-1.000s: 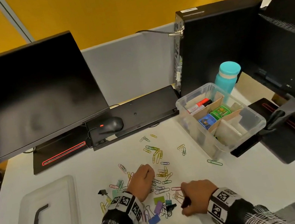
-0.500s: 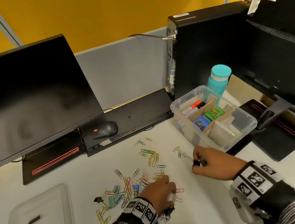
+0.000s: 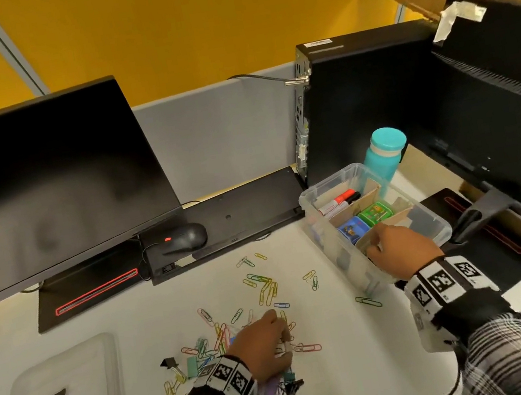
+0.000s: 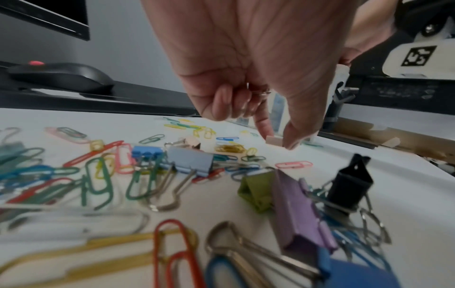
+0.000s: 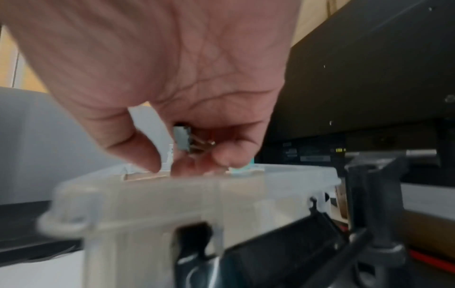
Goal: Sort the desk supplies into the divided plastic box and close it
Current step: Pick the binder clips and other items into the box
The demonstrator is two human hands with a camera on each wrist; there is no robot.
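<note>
I'm mid-sort w/ my right hand (image 3: 401,252) over the near-right compartment of the divided plastic box (image 3: 337,246) at the desk's right edge, fingers curled round a small binder clip (image 5: 182,140) that needs dropping in, while my left hand (image 3: 263,350) is pinching a pale clip (image 4: 273,140) from the front-centre pile.

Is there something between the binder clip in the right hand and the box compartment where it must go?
Nothing visible blocks it. The right hand pinches a small binder clip just above the open plastic box; its lid lies apart on the desk.
</note>
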